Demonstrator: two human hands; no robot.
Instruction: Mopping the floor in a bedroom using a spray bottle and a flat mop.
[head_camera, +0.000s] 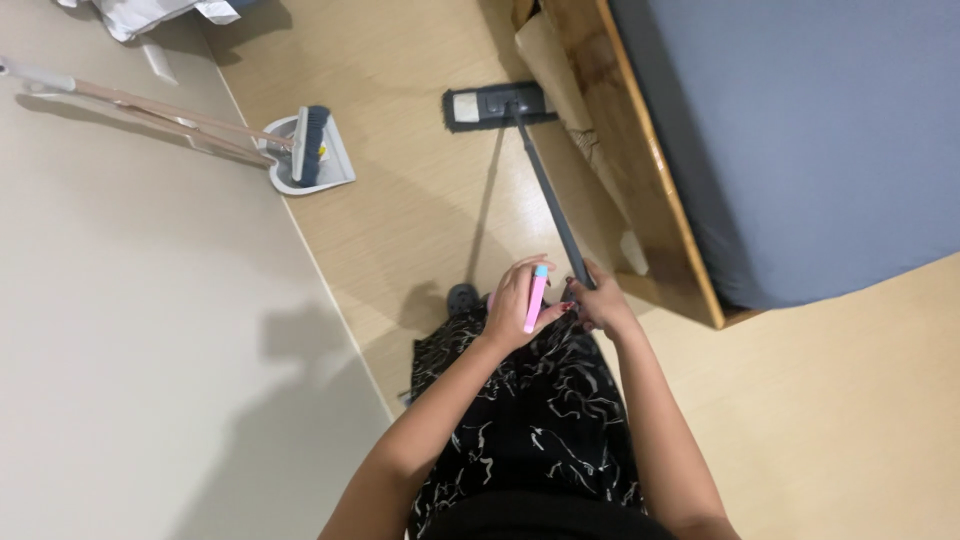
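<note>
My left hand and my right hand both grip a long mop handle with a pink grip at its top end. The dark shaft runs away from me down to a flat mop head with a grey pad, lying on the light wood floor beside the bed frame. My left hand wraps the pink end; my right hand holds the shaft just below it. I wear a black garment with white markings.
A bed with a blue-grey mattress on a wooden frame fills the right. A broom and grey dustpan lean against the pale wall on the left. White cloth lies at the top left.
</note>
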